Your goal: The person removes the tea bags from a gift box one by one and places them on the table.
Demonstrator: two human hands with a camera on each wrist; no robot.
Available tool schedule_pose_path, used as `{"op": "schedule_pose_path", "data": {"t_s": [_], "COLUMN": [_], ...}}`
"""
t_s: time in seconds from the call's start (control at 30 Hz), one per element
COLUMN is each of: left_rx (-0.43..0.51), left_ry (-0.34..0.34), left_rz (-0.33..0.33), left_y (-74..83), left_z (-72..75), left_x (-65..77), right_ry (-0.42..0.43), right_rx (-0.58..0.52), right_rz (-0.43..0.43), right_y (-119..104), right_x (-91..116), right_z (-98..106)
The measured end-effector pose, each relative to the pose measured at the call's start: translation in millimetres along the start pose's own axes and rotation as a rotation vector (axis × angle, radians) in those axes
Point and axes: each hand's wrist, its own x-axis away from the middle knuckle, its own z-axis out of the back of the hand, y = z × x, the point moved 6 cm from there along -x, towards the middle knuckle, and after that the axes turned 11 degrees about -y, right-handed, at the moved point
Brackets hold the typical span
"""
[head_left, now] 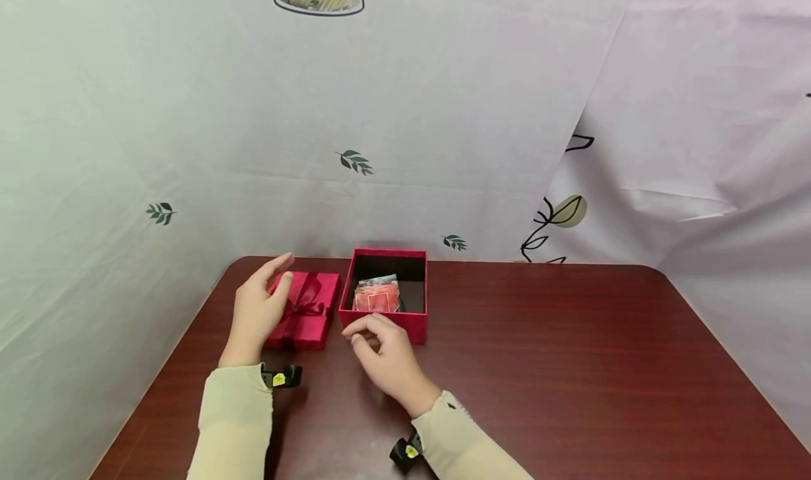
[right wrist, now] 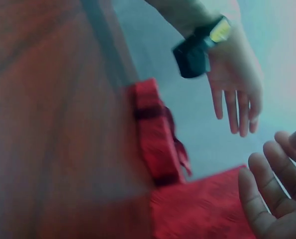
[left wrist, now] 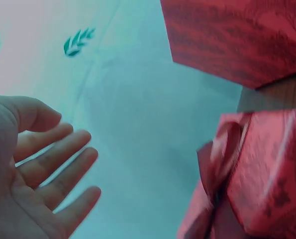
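A red gift box (head_left: 415,325) stands without its lid at the back of the table, its dark inside visible. Several small printed cards or packets (head_left: 378,298) in red and grey lie in it, towards the left. Beside it on the left lies the red lid (head_left: 324,291), topped by a dark red ribbon bow (head_left: 305,310). My left hand (head_left: 256,311) hovers over the lid's left edge, fingers extended and holding nothing, as the left wrist view also shows. Just in front of the box's near wall is my right hand (head_left: 386,357), fingers loosely bent with nothing in them.
The reddish-brown wooden table (head_left: 557,367) stretches to the right of the box. A pale cloth backdrop (head_left: 443,114) with leaf prints hangs behind the table and along its sides. Both wrists carry black strapped cameras (head_left: 288,377).
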Motion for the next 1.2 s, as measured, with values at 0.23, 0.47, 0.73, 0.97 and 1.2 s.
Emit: {"op": "schedule_pose_path", "data": {"t_s": [0.23, 0.47, 0.73, 0.97, 1.2], "left_rx": [-0.117, -0.29, -0.398, -0.475, -0.503], "left_ry": [-0.093, -0.226, -0.341, -0.396, -0.408], "left_rz": [-0.191, -0.264, -0.237, -0.174, -0.161], "left_y": [28.4, 39.0, 38.1, 31.5, 25.1], "left_z": [-17.9, -44.1, -66.8, -82.5, -87.8], "left_x": [0.1, -0.5, -1.2, 0.0, 1.7], "right_ry": [0.116, 0.224, 0.231, 0.236, 0.132], "right_rx": [-0.032, -0.035, -0.057, 0.06, 0.23], "right_rz": [0.073, 0.009, -0.111, -0.19, -0.286], "right_y": [-7.5, -1.4, 10.9, 23.2, 28.5], "right_x": [-3.9, -13.0, -26.7, -37.2, -51.6], "right_z": [35.4, 66.1, 87.2, 93.6, 93.5]}}
